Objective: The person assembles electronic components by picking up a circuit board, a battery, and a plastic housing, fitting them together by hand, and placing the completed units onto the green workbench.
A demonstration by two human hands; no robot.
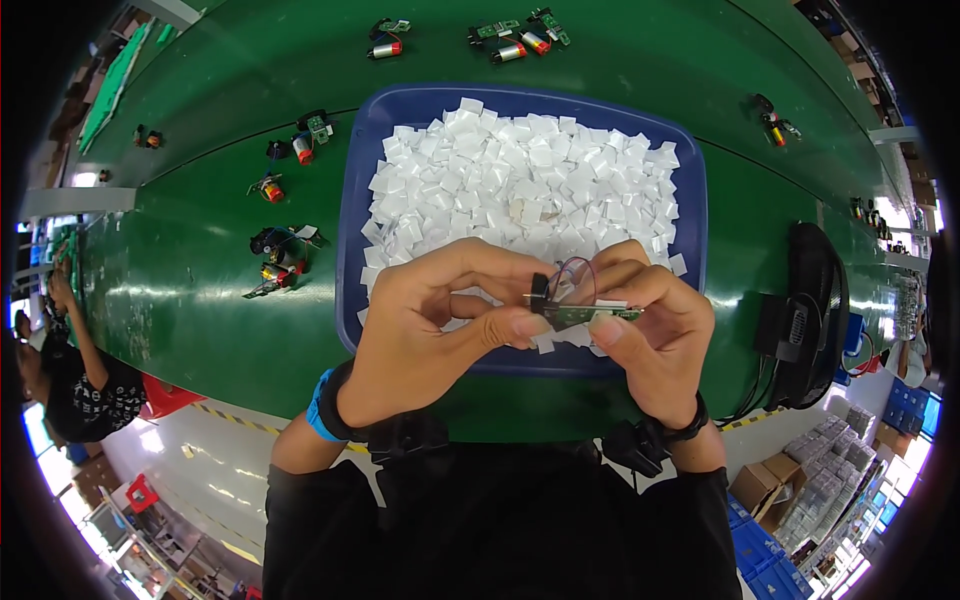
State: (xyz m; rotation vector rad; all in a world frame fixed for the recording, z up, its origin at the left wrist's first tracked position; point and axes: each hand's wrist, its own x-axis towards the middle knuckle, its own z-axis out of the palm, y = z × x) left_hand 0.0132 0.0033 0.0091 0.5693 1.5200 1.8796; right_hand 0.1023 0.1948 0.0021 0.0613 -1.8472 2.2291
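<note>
Seen from above, a person's two bare hands meet over the near part of a blue plastic tray [355,205] heaped with small white squares [520,165]. Between them is a small green circuit board [578,315] with thin, looping wires [577,263]. The left hand [425,325] pinches its left end between thumb and fingers, beside an upright black piece [539,288]; the right hand [662,325] grips the right end, thumb on the near edge and fingers curled behind. Gripping both ends probably keeps the board steady and spares the wires any strain; whether anything else sits behind those fingers cannot be told. The tray stands directly before the person, apparently so its contents lie within easy reach. On the green table [210,240], wired assemblies with red-and-silver cylinders [283,262] lie left of the tray and beyond it, set apart, perhaps to keep their leads from tangling. A black case [818,320] sits to the right.
</note>
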